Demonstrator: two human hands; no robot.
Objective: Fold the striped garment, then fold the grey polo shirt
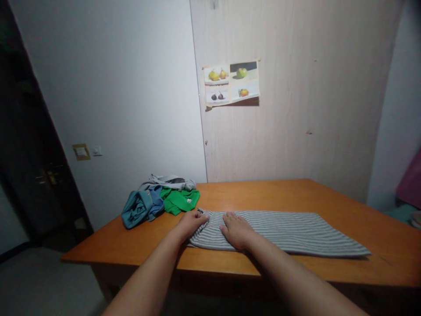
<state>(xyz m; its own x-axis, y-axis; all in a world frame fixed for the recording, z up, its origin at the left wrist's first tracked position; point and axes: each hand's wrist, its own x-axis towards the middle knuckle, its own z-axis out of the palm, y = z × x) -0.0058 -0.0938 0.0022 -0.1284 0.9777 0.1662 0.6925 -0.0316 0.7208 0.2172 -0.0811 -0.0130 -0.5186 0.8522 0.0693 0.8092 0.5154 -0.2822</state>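
A grey-and-white striped garment (289, 232), folded into a long strip, lies across the front of the wooden table (256, 195). At its left end my left hand (191, 224) pinches the bunched edge between thumb and fingers. My right hand (237, 230) rests flat on the cloth a little further right, fingers stretched out. The garment's right end tapers to a point near the table's front edge. What kind of garment it is, I cannot make out.
Behind my left hand sits a pile of crumpled clothes: a green piece (179, 200), a blue-teal piece (140, 208) and a grey piece (177, 181). A wall with a fruit picture (232, 83) stands behind the table. Something pink (410, 180) shows at far right.
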